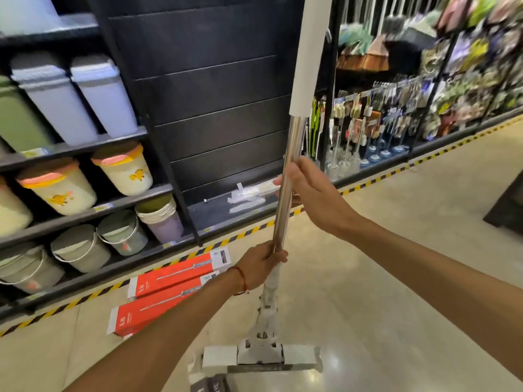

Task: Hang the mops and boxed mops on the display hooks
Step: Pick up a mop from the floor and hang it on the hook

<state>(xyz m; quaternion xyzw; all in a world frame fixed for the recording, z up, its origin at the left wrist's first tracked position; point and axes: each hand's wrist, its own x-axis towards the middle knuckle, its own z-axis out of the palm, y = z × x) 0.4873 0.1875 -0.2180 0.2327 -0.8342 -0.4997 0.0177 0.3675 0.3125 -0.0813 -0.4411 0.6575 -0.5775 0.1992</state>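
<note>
1. Black slatted display panel [215, 89] fills the upper middle of the frame. On its base ledge lie some clear plastic-wrapped pieces [249, 196].
2. Pale, glossy floor [396, 278] takes up the lower right. A yellow-and-black striped tape [85, 299] runs along the foot of the fixtures.
3. Dark shelving [85, 145] stands at the left. It carries lilac lidded bins [104, 97] on top, cream pails [124, 171] with pink lids below them, and grey-green buckets [79, 247] lowest.
4. Racks of hanging brushes and cleaning goods [396, 117] stand at the upper right. They are too blurred to tell item by item.
5. The mop [297, 134] stands nearly upright in the centre, leaning slightly right toward its top.
   - Its shiny steel pole passes into a white sleeve [311, 52] that runs out of the top of the frame.
   - Its flat white-and-grey head [261, 355] sits low in the frame, lying crosswise.
   - Whether the head touches the floor cannot be told.
6. Two red boxed mops [175, 275] lie side by side on the floor at lower left, just in front of the striped tape. Each has a mop pictured along its length.
7. The right hand [308, 188] is on the steel pole at mid-height. The thumb lies on the near side, and the fingertips [278, 182] show past the pole's left edge, wrapped loosely round it.
8. The left hand [263, 264] grips the pole lower down in a closed fist, just where the steel meets the white lower joint.
9. A red string bracelet [242, 280] circles the left wrist.
</note>
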